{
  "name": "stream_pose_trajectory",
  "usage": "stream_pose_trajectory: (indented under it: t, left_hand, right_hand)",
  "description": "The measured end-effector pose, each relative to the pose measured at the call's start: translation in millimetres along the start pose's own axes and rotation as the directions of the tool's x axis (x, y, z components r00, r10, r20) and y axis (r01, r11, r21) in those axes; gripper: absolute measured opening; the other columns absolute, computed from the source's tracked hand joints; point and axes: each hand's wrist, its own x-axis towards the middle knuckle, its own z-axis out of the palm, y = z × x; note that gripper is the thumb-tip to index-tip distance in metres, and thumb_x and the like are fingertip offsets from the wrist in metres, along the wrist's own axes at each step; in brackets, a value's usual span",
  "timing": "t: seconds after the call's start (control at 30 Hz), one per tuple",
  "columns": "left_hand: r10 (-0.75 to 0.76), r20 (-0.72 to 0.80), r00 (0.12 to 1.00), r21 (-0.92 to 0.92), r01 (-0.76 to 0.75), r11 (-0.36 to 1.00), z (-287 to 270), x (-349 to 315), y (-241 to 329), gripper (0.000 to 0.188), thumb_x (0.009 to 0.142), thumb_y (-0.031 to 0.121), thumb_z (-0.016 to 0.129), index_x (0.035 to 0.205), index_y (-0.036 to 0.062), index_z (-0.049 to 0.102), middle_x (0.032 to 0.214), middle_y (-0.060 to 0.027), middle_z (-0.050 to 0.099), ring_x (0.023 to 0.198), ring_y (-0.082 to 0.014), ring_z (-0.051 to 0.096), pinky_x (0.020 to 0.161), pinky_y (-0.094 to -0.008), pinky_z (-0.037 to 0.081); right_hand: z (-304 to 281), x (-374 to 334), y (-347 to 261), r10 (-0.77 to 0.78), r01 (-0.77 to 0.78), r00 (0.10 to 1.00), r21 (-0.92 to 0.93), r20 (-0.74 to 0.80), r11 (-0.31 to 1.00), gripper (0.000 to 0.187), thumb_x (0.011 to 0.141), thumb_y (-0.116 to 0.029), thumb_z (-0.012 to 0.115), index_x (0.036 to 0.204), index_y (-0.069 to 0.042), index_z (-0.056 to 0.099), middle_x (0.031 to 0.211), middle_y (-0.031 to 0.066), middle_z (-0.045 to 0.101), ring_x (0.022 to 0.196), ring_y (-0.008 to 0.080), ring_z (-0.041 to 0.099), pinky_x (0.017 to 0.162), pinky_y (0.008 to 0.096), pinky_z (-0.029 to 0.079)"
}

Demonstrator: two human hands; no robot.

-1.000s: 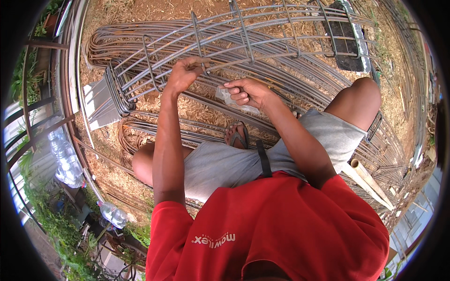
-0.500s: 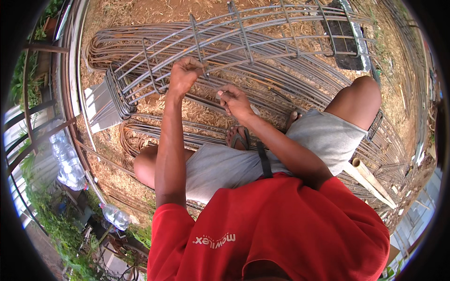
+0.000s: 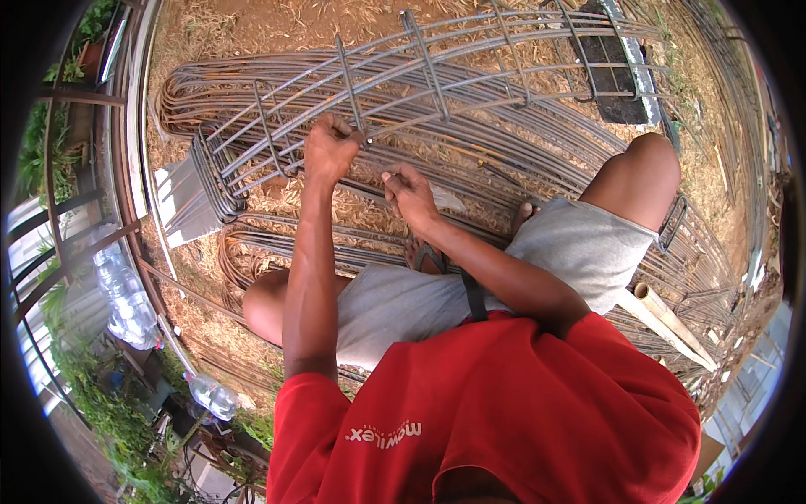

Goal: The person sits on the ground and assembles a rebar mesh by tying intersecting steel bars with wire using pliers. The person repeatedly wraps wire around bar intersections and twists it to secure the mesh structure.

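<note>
A long rebar cage of grey steel bars, with square stirrups spaced along it, stretches from left to upper right before me. My left hand is closed at the cage's near side, its fingertips pinched around the lower corner of one stirrup, where it meets a lengthwise bar. To the right and nearer to me, my right hand is closed, thumb against the curled fingers, apart from the cage. Whatever it holds, if anything, is too small to make out. A bunch of stirrups hangs together at the cage's left end.
Bundles of bent rebar lie beneath the cage on straw-strewn ground. A dark block sits under its right end. Bamboo pieces lie to my right. Plastic bottles and a metal fence are at the left.
My right hand has drawn a little left and nearer to me, its fingers curled tighter. The left hand has shifted slightly nearer, staying at the same stirrup corner.
</note>
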Motion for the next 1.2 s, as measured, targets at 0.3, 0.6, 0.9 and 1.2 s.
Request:
stream_pose_trajectory:
  t: [0.3, 0.6, 0.9, 1.2]
  left_hand:
    - [0.019, 0.024, 1.000, -0.096, -0.016, 0.995, 7.6, 6.5, -7.2, 0.025, 0.086, 0.019, 0.083, 0.088, 0.0013, 0.066, 0.075, -0.0105, 0.072, 0.068, -0.0154, 0.064, 0.065, -0.0328, 0.051]
    - [0.025, 0.135, 0.990, -0.351, 0.024, 0.936, 4.5, 11.9, -13.0, 0.018, 0.089, -0.002, 0.079, 0.096, 0.0041, 0.064, 0.082, -0.0044, 0.070, 0.073, -0.0125, 0.059, 0.067, -0.0328, 0.048]
    - [0.065, 0.244, 0.968, -0.560, 0.086, 0.824, -0.2, 8.7, -12.9, 0.041, 0.091, -0.015, 0.066, 0.128, 0.0020, 0.060, 0.119, -0.0239, 0.079, 0.114, -0.0270, 0.075, 0.101, -0.0382, 0.058]
    - [0.060, 0.254, 0.965, -0.606, 0.111, 0.788, -6.7, 2.8, -2.9, 0.049, 0.093, -0.013, 0.070, 0.139, 0.0035, 0.060, 0.121, -0.0251, 0.079, 0.117, -0.0268, 0.075, 0.102, -0.0389, 0.058]
  right_hand:
    - [10.4, 14.5, -22.0, 0.030, -0.030, 1.000, -0.066, -0.004, 0.997, 0.021, 0.113, -0.021, 0.064, 0.125, -0.004, 0.065, 0.079, 0.0030, 0.061, 0.053, 0.0090, 0.051, 0.044, 0.0292, 0.041]
    - [7.0, 20.3, -16.1, 0.110, -0.110, 0.994, -0.033, 0.023, 0.993, 0.022, 0.114, -0.021, 0.063, 0.126, -0.004, 0.063, 0.084, 0.0056, 0.064, 0.053, 0.0108, 0.055, 0.045, 0.0306, 0.044]
    - [18.4, 38.0, -7.5, -0.059, 0.058, 0.998, -0.028, -0.032, 0.998, 0.025, 0.114, -0.025, 0.065, 0.126, -0.003, 0.064, 0.087, 0.0047, 0.064, 0.066, 0.0097, 0.055, 0.057, 0.0305, 0.046]
    - [25.0, 59.8, -3.6, -0.029, 0.021, 0.993, -0.069, -0.118, 0.997, 0.026, 0.110, -0.027, 0.070, 0.112, -0.005, 0.057, 0.086, 0.0042, 0.063, 0.070, 0.0116, 0.053, 0.061, 0.0329, 0.046]
